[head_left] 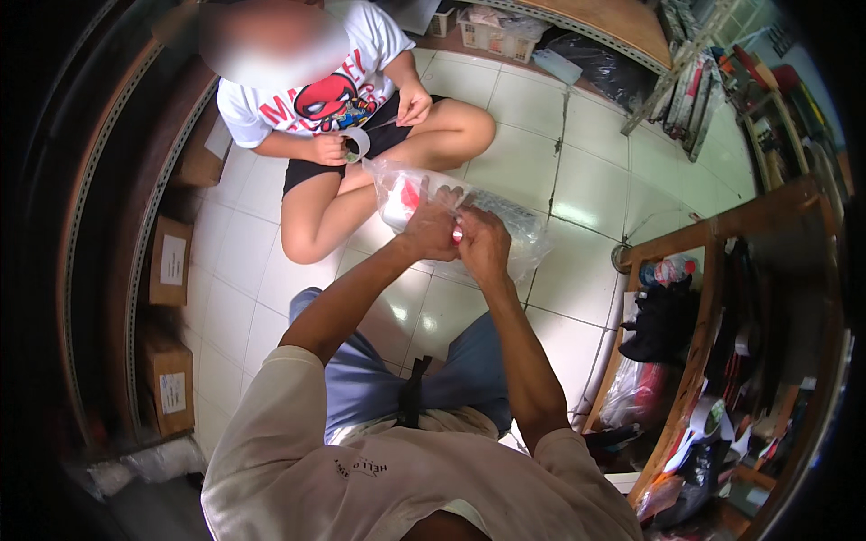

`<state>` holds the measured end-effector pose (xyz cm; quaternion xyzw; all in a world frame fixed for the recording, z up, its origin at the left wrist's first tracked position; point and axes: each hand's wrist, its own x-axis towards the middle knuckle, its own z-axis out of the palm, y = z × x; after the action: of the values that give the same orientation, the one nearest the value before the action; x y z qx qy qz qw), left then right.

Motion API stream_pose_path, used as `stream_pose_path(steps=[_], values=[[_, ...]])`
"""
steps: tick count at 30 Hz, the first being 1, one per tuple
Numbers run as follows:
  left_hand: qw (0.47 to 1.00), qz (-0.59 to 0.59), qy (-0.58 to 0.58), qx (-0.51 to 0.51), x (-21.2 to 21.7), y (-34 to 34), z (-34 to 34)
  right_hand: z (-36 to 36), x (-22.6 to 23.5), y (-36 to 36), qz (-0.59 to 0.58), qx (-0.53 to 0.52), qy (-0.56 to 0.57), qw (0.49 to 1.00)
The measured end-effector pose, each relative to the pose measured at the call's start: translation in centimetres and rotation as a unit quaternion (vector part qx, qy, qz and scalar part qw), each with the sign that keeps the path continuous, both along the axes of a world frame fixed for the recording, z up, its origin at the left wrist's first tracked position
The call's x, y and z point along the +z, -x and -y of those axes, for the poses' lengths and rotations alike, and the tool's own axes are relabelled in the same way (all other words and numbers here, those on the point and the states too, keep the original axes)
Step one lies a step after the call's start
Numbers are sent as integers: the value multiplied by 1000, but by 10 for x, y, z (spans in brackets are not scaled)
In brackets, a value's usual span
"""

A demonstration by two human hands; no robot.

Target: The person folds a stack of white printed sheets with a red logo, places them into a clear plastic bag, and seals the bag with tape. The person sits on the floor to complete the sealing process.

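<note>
On the tiled floor in front of me lies a package in clear plastic wrap [519,221], with something white and red [399,207] showing through at its left end. My left hand [433,227] grips the wrapped package from above, its fingers bent over the plastic. Close against it, my right hand [485,242] is closed, and a small shiny red-and-white thing [457,234] shows between the two hands; its kind is unclear. Facing me, a cross-legged person holds a roll of tape [357,142] in one hand, while their other hand [414,104] is raised with fingers pinched.
Cardboard boxes [169,261] stand on the left shelving. A wooden rack [686,347] with bags and tools is close on my right. White baskets [498,36] sit under the far shelf, beside a leaning metal ladder [695,99]. The person's bent knees border the package.
</note>
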<state>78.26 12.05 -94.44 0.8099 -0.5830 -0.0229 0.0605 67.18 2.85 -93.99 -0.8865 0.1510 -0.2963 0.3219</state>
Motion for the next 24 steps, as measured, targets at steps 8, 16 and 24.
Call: stream_pose_path(steps=[8, 16, 24], values=[[991, -21, 13, -131, -17, -45, -33, -23, -17, -3, -30, -52, 56, 997], [996, -67, 12, -57, -14, -65, -56, -31, -53, 10, -127, -11, 71, 989], [962, 41, 267, 47, 28, -117, -75, -20, -56, 14, -117, 23, 17, 993]])
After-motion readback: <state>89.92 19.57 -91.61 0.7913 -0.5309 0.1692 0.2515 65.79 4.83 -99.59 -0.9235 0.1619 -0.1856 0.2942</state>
